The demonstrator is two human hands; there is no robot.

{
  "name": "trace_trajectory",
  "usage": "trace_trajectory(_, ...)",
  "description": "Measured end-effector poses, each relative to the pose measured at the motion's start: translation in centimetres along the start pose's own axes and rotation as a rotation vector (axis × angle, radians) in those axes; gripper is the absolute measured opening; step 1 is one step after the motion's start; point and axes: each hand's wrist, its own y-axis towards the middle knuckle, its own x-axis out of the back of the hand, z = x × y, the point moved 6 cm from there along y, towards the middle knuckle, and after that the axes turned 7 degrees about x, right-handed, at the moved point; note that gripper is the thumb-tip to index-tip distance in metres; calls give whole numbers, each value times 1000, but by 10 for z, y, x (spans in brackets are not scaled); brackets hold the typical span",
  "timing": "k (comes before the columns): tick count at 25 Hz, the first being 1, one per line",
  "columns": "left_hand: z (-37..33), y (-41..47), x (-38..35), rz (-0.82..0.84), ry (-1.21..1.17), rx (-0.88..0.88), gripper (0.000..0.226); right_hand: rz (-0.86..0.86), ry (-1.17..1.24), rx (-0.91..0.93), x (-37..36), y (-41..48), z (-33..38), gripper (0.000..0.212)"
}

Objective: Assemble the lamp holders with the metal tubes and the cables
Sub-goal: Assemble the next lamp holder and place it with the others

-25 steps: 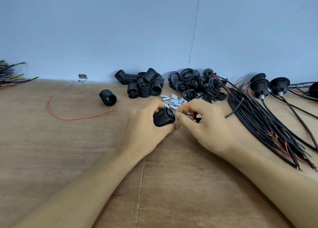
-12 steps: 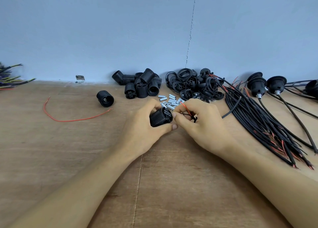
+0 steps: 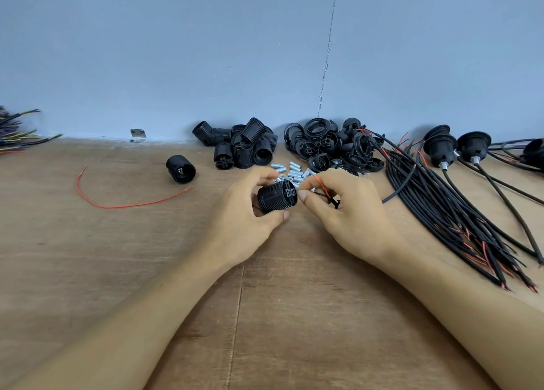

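Observation:
My left hand [image 3: 241, 221] grips a black ribbed lamp holder [image 3: 275, 196] on its side, terminal end facing right. My right hand [image 3: 350, 213] pinches the red and black wire ends of a black cable [image 3: 400, 189] right at the holder's terminals. The cable runs off to the right over the table. Small silver metal tubes [image 3: 291, 171] lie in a loose heap just behind my hands. A bundle of black cables [image 3: 459, 213] with red tips lies to the right.
A pile of black holder bodies [image 3: 241, 148] and a pile of black rings and caps [image 3: 332, 145] sit by the wall. One loose holder [image 3: 180, 168] and a red wire [image 3: 117, 204] lie left. Finished holders with cables [image 3: 441, 148] stand far right. Coloured wires [image 3: 14, 133] lie far left.
Both hands have kept the holder and wire ends together in about the same spot; the fingers of the right hand have shifted slightly at the terminals.

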Motion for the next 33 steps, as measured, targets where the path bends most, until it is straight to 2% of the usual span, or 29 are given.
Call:
trace_trajectory(5,-1,-2,-2,25,-3,-11,47,13,-63,61,-3,-1,2,9)
trace_trajectory(10,-4,-4,-3,0,-9,-19,45,4,-121,46,-8,-3,2,12)
trace_trajectory(19,-6,1,-2,-25,8,-61,48,-36,80,-43,0,-3,-3,4)
trace_trajectory(26,-1,1,-2,7,26,-38,41,22,70,-60,-3,-3,-5,12)
trace_trajectory(33,-3,-2,-5,6,90,-94,37,73,82,-65,-6,-3,-5,16)
